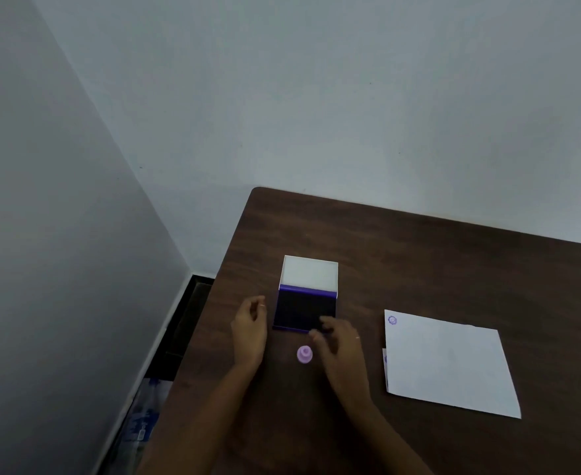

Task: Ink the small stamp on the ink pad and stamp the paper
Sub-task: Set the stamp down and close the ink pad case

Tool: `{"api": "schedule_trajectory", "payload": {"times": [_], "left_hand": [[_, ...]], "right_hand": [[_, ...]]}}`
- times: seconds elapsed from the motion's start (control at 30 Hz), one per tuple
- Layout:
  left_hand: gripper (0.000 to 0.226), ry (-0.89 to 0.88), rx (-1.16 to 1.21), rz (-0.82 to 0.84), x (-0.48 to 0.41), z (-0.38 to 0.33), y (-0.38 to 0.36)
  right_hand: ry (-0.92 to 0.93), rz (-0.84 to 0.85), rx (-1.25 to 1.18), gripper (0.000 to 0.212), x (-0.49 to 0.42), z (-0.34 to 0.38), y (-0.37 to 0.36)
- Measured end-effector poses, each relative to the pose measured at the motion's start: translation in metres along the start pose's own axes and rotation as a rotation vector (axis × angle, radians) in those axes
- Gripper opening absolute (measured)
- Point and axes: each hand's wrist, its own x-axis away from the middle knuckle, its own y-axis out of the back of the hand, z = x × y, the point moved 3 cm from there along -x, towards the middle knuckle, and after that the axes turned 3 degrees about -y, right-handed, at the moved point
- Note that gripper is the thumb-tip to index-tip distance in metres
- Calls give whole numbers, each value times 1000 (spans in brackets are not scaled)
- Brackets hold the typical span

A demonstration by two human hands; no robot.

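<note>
A small lilac stamp (304, 354) stands upright on the dark wooden table (419, 262), between my two hands and held by neither. Just behind it lies the ink pad (302, 311), its dark pad exposed and its white lid (310, 272) tipped up at the back. My left hand (249, 332) hovers beside the pad's left edge, fingers loosely curled and empty. My right hand (338, 341) is at the pad's front right corner, fingers apart, holding nothing. A white sheet of paper (448, 363) lies to the right, with one purple stamp mark (392, 320) in its far left corner.
A second sheet's edge (384, 363) peeks out from under the paper's left side. The table's left edge runs close to a grey wall corner, with a dark gap and a bluish bag (145, 416) on the floor below.
</note>
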Motion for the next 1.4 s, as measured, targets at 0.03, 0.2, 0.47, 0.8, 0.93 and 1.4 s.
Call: {"api": "schedule_trajectory", "payload": {"times": [0.03, 0.2, 0.47, 0.8, 0.93, 1.4], "left_hand": [[22, -21, -9, 5, -7, -5, -3], [31, -42, -13, 92, -34, -27, -23], [30, -7, -35, 162, -48, -35, -43], [32, -44, 30, 155, -43, -46, -17], [21, -163, 11, 159, -21, -48, -1], [31, -195, -185, 179, 30, 0, 0]], "right_hand": [[-30, -76, -80, 19, -8, 2, 8], [-246, -153, -181, 36, -66, 10, 21], [-275, -71, -34, 43, -101, 18, -1], [-180, -171, -161, 34, -88, 29, 36], [-33, -153, -21, 18, -67, 33, 41], [51, -48, 231, 25, -8, -2, 10]]}}
